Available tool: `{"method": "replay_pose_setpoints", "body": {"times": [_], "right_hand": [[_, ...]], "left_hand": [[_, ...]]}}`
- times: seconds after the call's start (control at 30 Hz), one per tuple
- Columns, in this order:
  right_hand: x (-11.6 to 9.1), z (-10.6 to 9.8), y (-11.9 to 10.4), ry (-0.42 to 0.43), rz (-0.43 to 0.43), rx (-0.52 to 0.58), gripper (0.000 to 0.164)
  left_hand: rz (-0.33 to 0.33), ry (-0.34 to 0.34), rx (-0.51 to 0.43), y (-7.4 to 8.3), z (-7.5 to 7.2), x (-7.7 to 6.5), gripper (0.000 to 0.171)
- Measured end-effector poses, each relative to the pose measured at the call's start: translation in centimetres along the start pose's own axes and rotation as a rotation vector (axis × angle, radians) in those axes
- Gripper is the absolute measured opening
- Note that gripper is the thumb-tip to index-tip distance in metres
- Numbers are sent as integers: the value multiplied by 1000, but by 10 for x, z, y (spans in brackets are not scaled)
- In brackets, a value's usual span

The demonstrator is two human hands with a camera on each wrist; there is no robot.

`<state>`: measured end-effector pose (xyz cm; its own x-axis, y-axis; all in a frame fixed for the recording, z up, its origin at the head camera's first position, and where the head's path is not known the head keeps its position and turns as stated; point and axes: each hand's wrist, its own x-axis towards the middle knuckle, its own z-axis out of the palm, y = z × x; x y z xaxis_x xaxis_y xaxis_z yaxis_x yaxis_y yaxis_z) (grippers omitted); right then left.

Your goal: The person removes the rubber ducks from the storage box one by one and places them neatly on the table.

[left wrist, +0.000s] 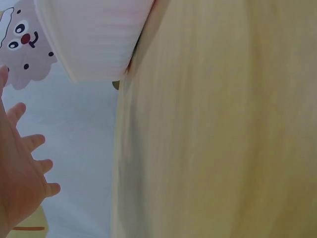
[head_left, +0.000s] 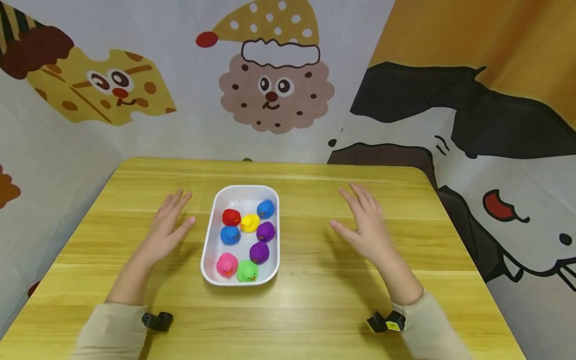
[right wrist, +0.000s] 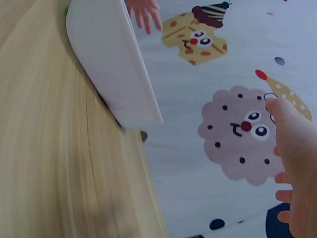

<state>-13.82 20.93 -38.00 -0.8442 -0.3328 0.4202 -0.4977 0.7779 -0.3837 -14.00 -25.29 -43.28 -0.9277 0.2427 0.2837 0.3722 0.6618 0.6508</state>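
A white plastic tray (head_left: 207, 250) stands on the wooden table between my hands. Inside lie several small rubber ducks: a red one (head_left: 231, 217), a yellow one (head_left: 250, 223), a pink one (head_left: 227, 264), a green one (head_left: 247, 271), two blue and two purple. My left hand (head_left: 168, 227) hovers left of the tray, fingers spread and thumb towards it, holding nothing. Farther off to the right, my right hand (head_left: 366, 225) is likewise spread and bare. The left wrist view has the left hand (left wrist: 20, 168) at its edge, apart from the tray's outer wall (left wrist: 99, 39).
The wooden table (head_left: 315, 310) extends around the tray, its back edge near a cartoon-printed cloth (head_left: 180, 140). Black wrist cameras sit on the left cuff (head_left: 157, 321) and the right cuff (head_left: 386, 321).
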Motion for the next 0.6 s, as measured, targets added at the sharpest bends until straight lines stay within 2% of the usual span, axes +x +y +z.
{"method": "replay_pose_setpoints", "body": {"times": [0.33, 0.6], "right_hand": [[3, 22, -27, -38, -51, 142, 74], [9, 39, -48, -75, -92, 204, 75]], "left_hand": [[-14, 7, -207, -4, 19, 1, 58], [-89, -31, -382, -5, 32, 0, 57]]}}
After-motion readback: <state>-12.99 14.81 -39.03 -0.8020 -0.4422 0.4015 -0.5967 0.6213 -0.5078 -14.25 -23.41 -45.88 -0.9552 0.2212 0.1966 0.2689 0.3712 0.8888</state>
